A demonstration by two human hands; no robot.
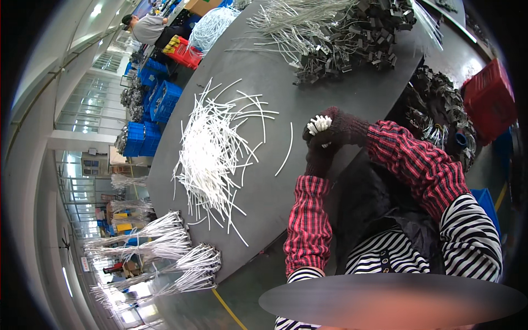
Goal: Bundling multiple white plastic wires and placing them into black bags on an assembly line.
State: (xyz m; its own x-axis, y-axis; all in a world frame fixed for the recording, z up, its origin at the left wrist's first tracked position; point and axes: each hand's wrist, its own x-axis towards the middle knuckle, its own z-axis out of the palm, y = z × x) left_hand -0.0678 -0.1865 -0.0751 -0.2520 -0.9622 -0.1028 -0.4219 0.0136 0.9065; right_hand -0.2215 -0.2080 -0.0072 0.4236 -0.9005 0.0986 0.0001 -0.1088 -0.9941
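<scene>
Striped sleeve (472, 236) nearest; gloved left hand (319, 153) and right hand (336, 124) clasped around white strands (319, 125). Looks like bundling; next move probably calls for levelling ends.

A bundle of thin white strands (319, 125) sits gripped between the left hand (319, 149) and right hand (336, 120) – its tips bunched closely together, most of its length hidden. More strands of the kind lie in a loose, criss-crossed heap (212, 151) – slightly curved, some splayed outward – and one strand (287, 151) lies apart, between heap and bundle.
</scene>
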